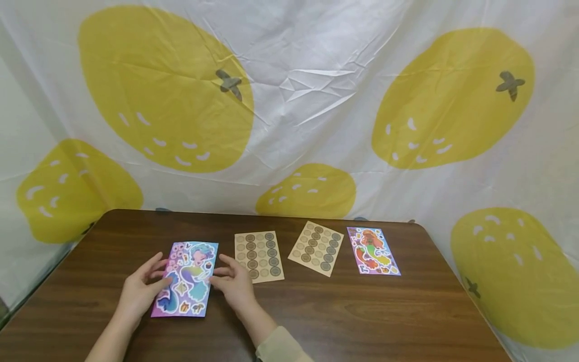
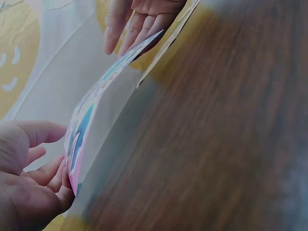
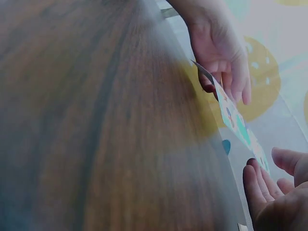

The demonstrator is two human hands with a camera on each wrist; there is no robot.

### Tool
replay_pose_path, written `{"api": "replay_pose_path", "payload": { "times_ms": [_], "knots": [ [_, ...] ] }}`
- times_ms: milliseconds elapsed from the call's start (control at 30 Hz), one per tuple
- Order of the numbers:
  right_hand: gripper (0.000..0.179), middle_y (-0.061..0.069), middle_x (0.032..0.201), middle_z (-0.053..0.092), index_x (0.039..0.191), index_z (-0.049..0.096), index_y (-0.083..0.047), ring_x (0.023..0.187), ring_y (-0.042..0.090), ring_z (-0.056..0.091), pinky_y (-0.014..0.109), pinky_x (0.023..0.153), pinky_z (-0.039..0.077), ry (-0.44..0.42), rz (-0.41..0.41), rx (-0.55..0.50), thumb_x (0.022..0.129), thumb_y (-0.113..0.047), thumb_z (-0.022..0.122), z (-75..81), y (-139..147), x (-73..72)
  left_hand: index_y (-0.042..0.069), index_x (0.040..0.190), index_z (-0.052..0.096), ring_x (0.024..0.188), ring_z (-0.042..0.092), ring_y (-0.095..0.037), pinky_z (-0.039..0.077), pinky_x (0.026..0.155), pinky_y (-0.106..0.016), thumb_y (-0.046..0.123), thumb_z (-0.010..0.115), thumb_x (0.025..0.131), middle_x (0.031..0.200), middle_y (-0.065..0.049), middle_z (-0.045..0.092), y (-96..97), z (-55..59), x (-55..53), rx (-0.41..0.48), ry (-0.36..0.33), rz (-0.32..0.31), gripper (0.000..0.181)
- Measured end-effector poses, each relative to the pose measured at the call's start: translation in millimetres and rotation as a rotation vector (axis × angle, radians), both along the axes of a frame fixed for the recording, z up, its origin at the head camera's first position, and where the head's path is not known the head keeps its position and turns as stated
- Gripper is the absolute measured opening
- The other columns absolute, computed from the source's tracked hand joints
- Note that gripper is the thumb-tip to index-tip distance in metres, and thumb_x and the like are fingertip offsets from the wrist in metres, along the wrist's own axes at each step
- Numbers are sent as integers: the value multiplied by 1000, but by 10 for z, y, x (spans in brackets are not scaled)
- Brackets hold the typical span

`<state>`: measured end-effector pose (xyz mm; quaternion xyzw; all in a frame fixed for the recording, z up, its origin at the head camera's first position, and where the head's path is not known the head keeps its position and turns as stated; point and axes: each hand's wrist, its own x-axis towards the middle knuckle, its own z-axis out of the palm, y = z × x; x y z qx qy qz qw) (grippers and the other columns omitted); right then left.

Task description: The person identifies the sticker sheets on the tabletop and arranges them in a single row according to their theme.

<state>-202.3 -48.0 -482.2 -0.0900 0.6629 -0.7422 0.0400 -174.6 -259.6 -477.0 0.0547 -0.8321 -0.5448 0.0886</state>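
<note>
A mermaid sticker sheet (image 1: 186,278) is raised above the table (image 1: 362,317), its bowed edges pinched by left hand (image 1: 139,287) and right hand (image 1: 238,287), thumbs uppermost, presumably to steady it; two tan sheets (image 1: 259,257) and another mermaid sheet (image 1: 373,251) lie apart rightward, perhaps for room.

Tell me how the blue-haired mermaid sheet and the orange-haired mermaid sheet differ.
The blue-haired mermaid sheet is raised and slightly bowed; the orange-haired mermaid sheet lies flat on the table. The left hand holds the blue-haired one; no hand touches the orange-haired one. Both show a mermaid and smaller pictures on a pinkish-purple ground.
</note>
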Motion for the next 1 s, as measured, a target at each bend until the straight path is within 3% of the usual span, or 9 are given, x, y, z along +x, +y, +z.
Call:
{"api": "replay_pose_path", "payload": {
  "times_ms": [233,733,1000],
  "knots": [
    [56,15,85,68,128,56,4,68,16,65,29,63,56,-34,-19,10,75,13,71,9,15,19,1,147,34,96,51,3,42,77,-9,9,68,89,134,-20,53,-10,-8,27,15,-36,-4,68],
    [64,6,74,66,127,59,1,60,15,63,30,58,56,-60,-2,56,68,21,71,37,37,73,-3,144,37,88,58,-2,50,73,-17,2,67,88,122,-25,58,-26,-10,93,33,-13,-77,64],
    [72,4,68,62,132,55,-2,52,12,58,31,53,56,-72,33,76,66,21,73,43,37,116,-3,144,37,85,61,-10,52,73,-21,5,68,88,112,-20,61,-107,21,131,5,-76,-119,64]
  ]
}}
